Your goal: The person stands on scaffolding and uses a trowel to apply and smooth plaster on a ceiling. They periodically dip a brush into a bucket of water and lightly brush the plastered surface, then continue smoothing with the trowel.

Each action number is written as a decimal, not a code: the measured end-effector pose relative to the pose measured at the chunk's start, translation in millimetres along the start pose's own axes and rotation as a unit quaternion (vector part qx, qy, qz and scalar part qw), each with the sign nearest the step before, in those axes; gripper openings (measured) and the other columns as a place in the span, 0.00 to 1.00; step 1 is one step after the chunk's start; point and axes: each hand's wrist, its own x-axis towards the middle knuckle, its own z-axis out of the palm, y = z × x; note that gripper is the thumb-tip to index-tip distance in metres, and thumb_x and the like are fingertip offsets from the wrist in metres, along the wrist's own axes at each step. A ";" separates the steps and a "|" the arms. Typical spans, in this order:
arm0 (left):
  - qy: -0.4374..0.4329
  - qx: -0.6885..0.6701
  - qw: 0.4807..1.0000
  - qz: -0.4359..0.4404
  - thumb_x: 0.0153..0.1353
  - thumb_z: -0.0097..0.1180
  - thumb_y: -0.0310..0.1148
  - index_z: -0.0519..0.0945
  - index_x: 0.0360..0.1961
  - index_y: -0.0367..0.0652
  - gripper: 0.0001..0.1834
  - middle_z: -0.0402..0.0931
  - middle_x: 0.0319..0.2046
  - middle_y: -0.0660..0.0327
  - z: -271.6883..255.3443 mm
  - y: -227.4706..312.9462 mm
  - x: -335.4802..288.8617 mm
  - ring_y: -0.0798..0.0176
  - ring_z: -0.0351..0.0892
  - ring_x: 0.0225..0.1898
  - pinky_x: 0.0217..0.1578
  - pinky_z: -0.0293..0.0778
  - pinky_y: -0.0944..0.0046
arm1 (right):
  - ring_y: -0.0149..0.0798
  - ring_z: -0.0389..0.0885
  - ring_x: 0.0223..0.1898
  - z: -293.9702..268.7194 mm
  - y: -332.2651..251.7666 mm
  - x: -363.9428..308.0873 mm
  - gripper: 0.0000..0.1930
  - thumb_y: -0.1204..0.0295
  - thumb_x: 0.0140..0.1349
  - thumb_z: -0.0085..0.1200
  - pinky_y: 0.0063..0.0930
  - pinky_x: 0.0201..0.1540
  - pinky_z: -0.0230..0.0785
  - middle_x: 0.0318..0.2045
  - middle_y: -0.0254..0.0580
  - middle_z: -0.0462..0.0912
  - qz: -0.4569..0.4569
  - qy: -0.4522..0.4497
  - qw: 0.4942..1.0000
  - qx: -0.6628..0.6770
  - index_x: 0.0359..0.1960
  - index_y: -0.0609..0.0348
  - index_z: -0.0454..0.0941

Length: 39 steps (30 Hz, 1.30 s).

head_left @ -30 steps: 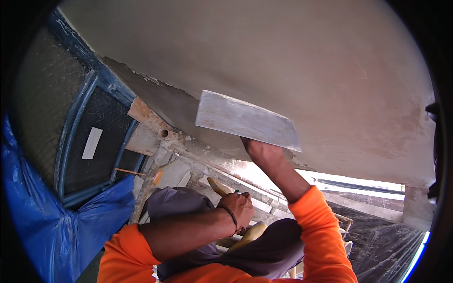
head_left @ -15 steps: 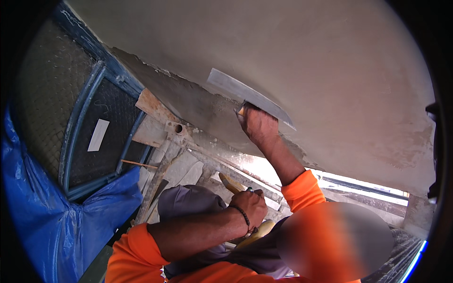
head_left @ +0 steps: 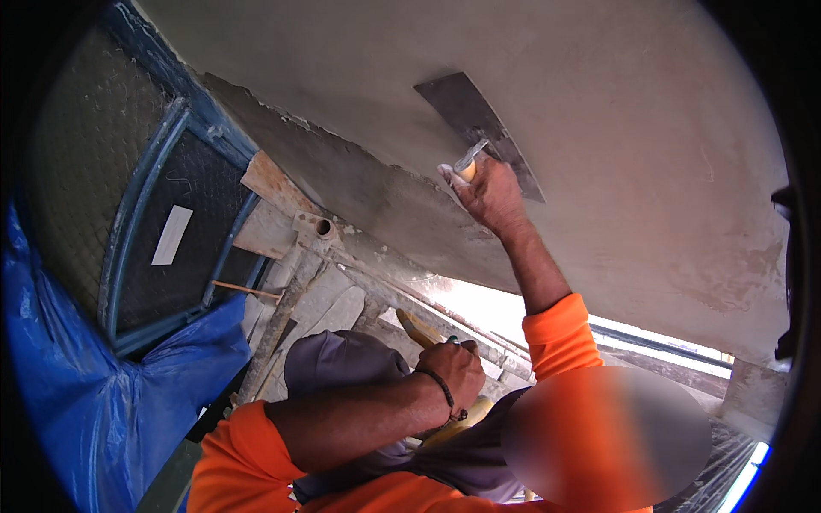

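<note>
My right hand is wrapped round the pale wooden handle of a plastering trowel. Its long grey blade lies close to the smooth plastered wall; whether the whole face touches cannot be told. Below and left of the trowel, a ragged edge separates the smooth coat from a darker, rougher band. Low in front of my body, my left hand is closed, with a dark bracelet at the wrist. A small greenish bit shows at its top, but what the fingers hold is hidden.
Blue metal frames with dark mesh stand at the left, above a draped blue plastic sheet. A thin stick juts out near a stained board. Poles and planks lie below the wall, where a bright gap opens.
My right hand has moved up and slightly right along the wall. The trowel has turned from nearly edge-on to showing its broad back. My left hand stays about where it was.
</note>
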 end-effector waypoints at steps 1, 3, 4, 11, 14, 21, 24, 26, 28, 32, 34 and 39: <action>-0.002 0.001 1.000 -0.007 0.60 0.53 0.29 0.85 0.39 0.29 0.14 0.82 0.41 0.45 -0.4 0.0 -0.9 0.49 0.88 0.39 0.37 0.84 0.54 | 0.59 0.85 0.30 -5.7 1.7 -2.8 0.24 0.51 0.62 0.65 0.48 0.37 0.77 0.26 0.55 0.84 -0.012 0.016 1.000 0.023 0.34 0.65 0.78; -0.005 -0.001 1.000 -0.012 0.60 0.53 0.29 0.84 0.40 0.29 0.14 0.82 0.41 0.45 -1.2 -0.9 -2.5 0.50 0.88 0.39 0.36 0.84 0.55 | 0.58 0.84 0.29 -22.3 2.5 -11.0 0.24 0.52 0.62 0.66 0.47 0.36 0.77 0.26 0.54 0.84 -0.013 0.036 0.998 0.054 0.33 0.65 0.79; -0.009 -0.006 1.000 -0.019 0.61 0.54 0.29 0.84 0.40 0.29 0.14 0.82 0.41 0.44 -1.8 -2.0 -3.5 0.50 0.88 0.39 0.36 0.84 0.55 | 0.57 0.84 0.28 -30.5 0.7 -16.3 0.23 0.52 0.62 0.66 0.47 0.36 0.77 0.26 0.54 0.84 -0.015 0.057 0.996 0.066 0.33 0.65 0.79; -0.029 0.020 0.999 0.033 0.60 0.55 0.31 0.84 0.40 0.29 0.15 0.82 0.39 0.45 -3.5 -5.4 2.2 0.51 0.88 0.38 0.34 0.84 0.55 | 0.54 0.86 0.29 -43.9 4.6 -74.3 0.21 0.54 0.64 0.63 0.47 0.36 0.78 0.27 0.53 0.85 0.059 -0.047 0.995 -0.068 0.35 0.64 0.80; -0.013 0.026 0.999 0.036 0.59 0.55 0.31 0.84 0.40 0.29 0.15 0.82 0.39 0.46 1.9 -5.8 3.7 0.51 0.88 0.37 0.34 0.84 0.55 | 0.55 0.87 0.33 0.3 24.0 -81.1 0.22 0.51 0.67 0.58 0.48 0.40 0.79 0.29 0.53 0.86 0.001 -0.115 0.976 -0.185 0.39 0.63 0.80; -0.004 -0.015 1.000 -0.010 0.59 0.54 0.30 0.86 0.37 0.33 0.13 0.82 0.41 0.44 8.6 -7.1 4.3 0.49 0.88 0.39 0.36 0.84 0.54 | 0.55 0.86 0.45 27.8 62.1 -59.8 0.23 0.50 0.71 0.51 0.47 0.49 0.77 0.39 0.54 0.87 0.085 -0.211 0.952 -0.205 0.48 0.61 0.77; -0.010 -0.012 1.000 0.013 0.59 0.54 0.30 0.87 0.36 0.34 0.13 0.82 0.42 0.44 5.7 -9.3 6.8 0.49 0.88 0.40 0.37 0.83 0.54 | 0.56 0.86 0.45 30.3 55.2 -49.1 0.23 0.51 0.71 0.52 0.48 0.48 0.77 0.39 0.55 0.86 0.082 -0.190 0.957 -0.205 0.46 0.62 0.76; -0.010 -0.004 1.000 0.017 0.59 0.54 0.30 0.87 0.36 0.33 0.13 0.82 0.42 0.44 4.5 -9.6 6.7 0.48 0.88 0.40 0.38 0.83 0.53 | 0.56 0.87 0.43 34.0 44.8 -43.2 0.22 0.51 0.71 0.52 0.49 0.47 0.78 0.37 0.55 0.86 0.061 -0.160 0.966 -0.192 0.45 0.62 0.76; -0.010 0.002 1.000 0.008 0.59 0.54 0.30 0.87 0.36 0.33 0.13 0.81 0.42 0.44 4.3 -8.8 6.1 0.49 0.88 0.40 0.39 0.83 0.53 | 0.58 0.86 0.39 34.5 32.1 -31.9 0.23 0.50 0.69 0.54 0.50 0.44 0.78 0.34 0.56 0.86 0.033 -0.110 0.982 -0.151 0.41 0.62 0.77; -0.004 0.004 1.000 0.006 0.59 0.53 0.30 0.87 0.36 0.33 0.13 0.82 0.42 0.44 4.4 -7.8 5.7 0.49 0.88 0.39 0.38 0.83 0.54 | 0.59 0.86 0.35 13.9 -5.7 -8.5 0.23 0.50 0.68 0.58 0.50 0.39 0.78 0.30 0.55 0.85 0.027 -0.076 0.990 -0.115 0.37 0.62 0.77; 0.009 0.013 1.000 0.015 0.59 0.53 0.30 0.86 0.36 0.32 0.13 0.82 0.41 0.44 4.3 -7.5 5.3 0.49 0.88 0.39 0.37 0.84 0.54 | 0.58 0.86 0.32 -5.5 -27.0 -1.8 0.24 0.49 0.67 0.60 0.48 0.36 0.79 0.28 0.54 0.85 0.017 -0.004 0.996 -0.090 0.36 0.62 0.77; 0.014 0.003 1.000 0.001 0.59 0.53 0.29 0.86 0.37 0.31 0.13 0.82 0.39 0.45 4.5 -8.5 5.8 0.49 0.88 0.37 0.37 0.83 0.54 | 0.55 0.86 0.27 -58.4 -36.6 -17.3 0.27 0.45 0.65 0.61 0.44 0.32 0.78 0.23 0.52 0.83 -0.032 0.119 0.992 0.015 0.32 0.62 0.77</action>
